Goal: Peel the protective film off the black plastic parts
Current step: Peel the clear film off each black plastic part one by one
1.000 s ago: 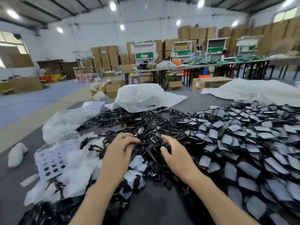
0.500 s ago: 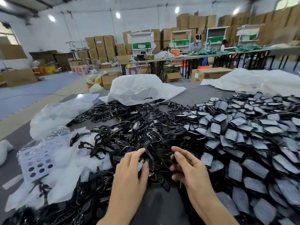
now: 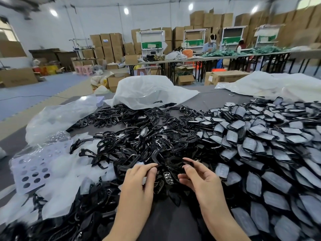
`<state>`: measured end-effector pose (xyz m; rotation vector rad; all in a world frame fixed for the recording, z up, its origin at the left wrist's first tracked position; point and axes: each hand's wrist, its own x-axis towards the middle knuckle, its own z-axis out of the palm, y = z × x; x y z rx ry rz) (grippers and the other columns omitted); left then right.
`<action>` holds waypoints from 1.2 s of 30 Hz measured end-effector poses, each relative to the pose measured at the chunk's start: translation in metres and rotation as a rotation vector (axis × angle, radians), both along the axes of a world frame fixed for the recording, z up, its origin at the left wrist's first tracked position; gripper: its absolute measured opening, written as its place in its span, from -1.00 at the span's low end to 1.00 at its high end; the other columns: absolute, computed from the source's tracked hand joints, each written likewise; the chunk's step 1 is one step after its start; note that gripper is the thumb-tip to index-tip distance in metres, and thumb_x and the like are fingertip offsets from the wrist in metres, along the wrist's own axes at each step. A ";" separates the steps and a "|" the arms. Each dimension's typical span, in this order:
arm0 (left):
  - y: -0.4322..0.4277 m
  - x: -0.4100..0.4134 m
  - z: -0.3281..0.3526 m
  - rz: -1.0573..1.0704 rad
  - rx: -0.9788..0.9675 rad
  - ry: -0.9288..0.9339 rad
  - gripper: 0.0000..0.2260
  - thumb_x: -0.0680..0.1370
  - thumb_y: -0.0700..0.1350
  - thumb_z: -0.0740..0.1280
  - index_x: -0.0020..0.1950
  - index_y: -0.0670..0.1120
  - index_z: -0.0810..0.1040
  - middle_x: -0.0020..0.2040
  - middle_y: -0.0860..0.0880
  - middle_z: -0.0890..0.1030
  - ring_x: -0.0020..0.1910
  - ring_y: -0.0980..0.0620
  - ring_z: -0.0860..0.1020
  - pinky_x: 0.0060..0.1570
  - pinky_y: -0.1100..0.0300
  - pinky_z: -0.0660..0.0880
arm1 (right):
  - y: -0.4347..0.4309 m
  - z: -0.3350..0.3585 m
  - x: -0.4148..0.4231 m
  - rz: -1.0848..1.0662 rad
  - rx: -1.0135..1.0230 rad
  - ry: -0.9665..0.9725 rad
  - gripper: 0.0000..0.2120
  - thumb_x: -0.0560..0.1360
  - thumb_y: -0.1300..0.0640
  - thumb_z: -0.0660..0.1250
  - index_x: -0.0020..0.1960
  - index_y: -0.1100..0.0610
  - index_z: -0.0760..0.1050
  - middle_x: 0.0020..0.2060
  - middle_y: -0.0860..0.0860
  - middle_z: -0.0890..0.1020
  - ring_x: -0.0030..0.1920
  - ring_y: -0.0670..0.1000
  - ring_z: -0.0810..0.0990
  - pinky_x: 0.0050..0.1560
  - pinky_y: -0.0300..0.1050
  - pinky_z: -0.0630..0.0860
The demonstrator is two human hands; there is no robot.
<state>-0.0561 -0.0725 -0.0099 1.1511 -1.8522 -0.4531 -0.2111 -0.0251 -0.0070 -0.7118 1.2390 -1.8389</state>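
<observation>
pinching one black part (image 3: 173,163) between left hand (image 3: 139,181) at nine o'clock and right hand (image 3: 201,181) at three, probably hunting a film edge, next needing a nail lifting its corner.

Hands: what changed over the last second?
Both hands drew back from the heap toward the person. The left hand and right hand now pinch one black part between them, one at each end. The film-covered pile on the right and the white bag stayed put.
</observation>
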 end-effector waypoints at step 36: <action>0.012 -0.003 0.012 -0.091 0.068 0.150 -0.83 0.56 -0.06 0.38 -0.02 0.25 0.59 -0.12 0.17 0.61 -0.21 0.10 0.56 -0.26 0.35 0.45 | 0.005 0.001 0.010 0.205 0.004 0.265 -0.76 0.59 0.24 0.34 0.02 -0.06 0.71 -0.13 -0.01 0.75 -0.13 -0.02 0.73 -0.12 -0.26 0.61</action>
